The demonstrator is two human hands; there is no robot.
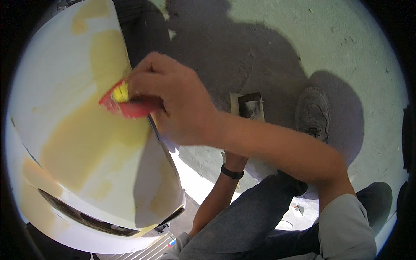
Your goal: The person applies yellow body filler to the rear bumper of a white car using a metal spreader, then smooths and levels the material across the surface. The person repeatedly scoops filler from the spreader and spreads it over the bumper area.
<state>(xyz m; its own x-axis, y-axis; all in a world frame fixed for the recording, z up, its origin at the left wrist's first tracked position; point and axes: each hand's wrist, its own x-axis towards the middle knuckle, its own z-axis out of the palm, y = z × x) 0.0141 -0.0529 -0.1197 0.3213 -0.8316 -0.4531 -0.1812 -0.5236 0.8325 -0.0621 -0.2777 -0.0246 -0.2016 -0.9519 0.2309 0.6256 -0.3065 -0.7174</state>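
My right hand point(175, 97) is closed on a red putty spreader point(134, 108) with a lump of yellow putty point(120, 92) on it. The spreader is over the edge of a curved white body panel point(52, 86) that carries several dull yellow filler patches; whether it touches the surface I cannot tell. Below my right forearm comes my left wrist, wearing a black band, with only a part of my left hand point(236, 162) showing. Its fingers are hidden behind the right forearm. Just beyond that forearm shows a flat beige and black piece point(250, 105); what holds it up, if anything, is hidden.
Grey concrete floor point(346, 39) lies right of the panel, partly under my shadow. A dark shoe point(313, 113) stands on it. My bent knee in dark jeans point(251, 208) is close to the panel's near corner. A dark slot point(82, 213) runs along the panel's lower side.
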